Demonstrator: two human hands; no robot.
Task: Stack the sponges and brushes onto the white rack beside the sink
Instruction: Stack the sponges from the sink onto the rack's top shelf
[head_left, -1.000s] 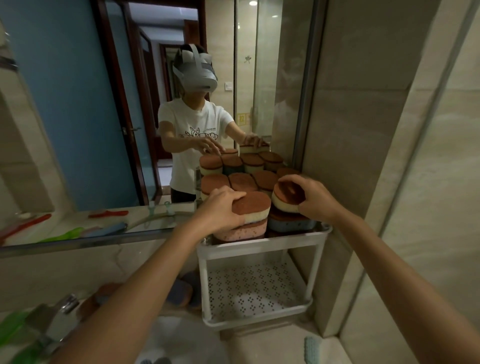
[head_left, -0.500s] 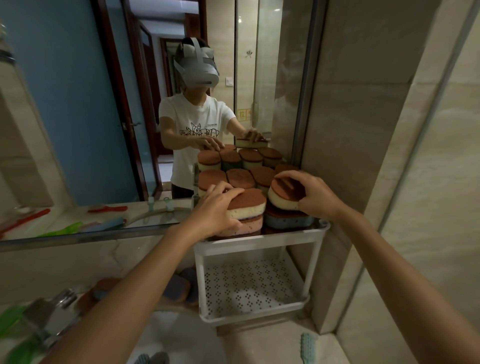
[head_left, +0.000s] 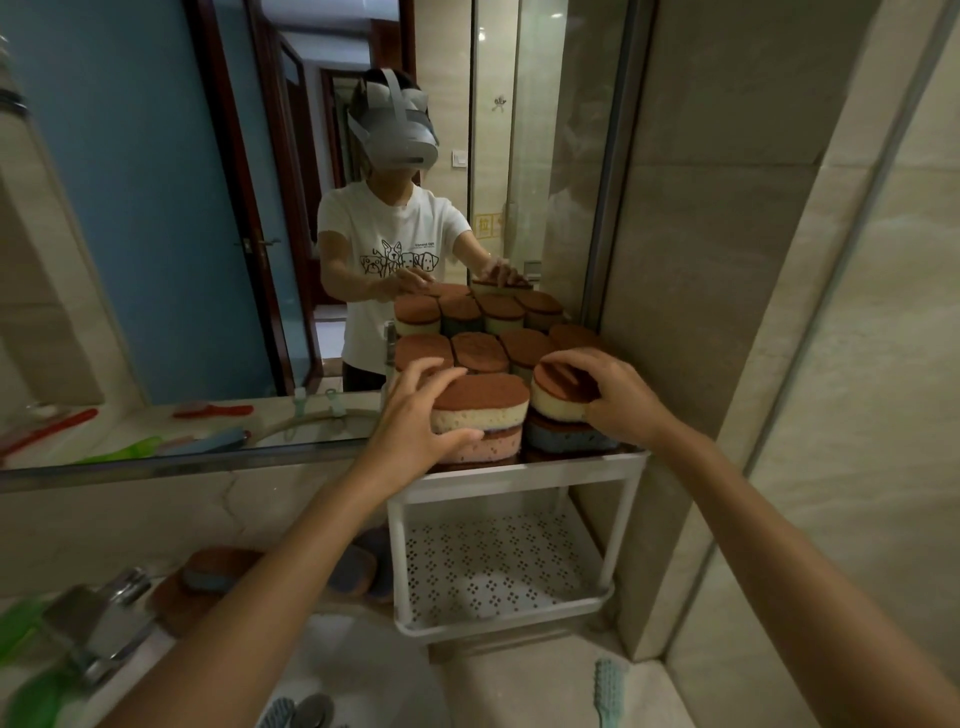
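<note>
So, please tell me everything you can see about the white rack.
The white rack looks like plastic, with two tiers joined by slim corner posts. Its top tier is packed with brown-topped sponges, some stacked two high. The lower tier is a perforated tray and holds nothing visible. The rack stands upright against the mirror and the tiled wall. The left hand and right hand rest on sponges, not on the rack itself.

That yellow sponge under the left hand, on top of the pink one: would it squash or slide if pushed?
The yellow sponge looks full of holes, so it is probably soft and light. It rests loosely on the pink sponge, so a push from the left hand may well slide it.
</note>
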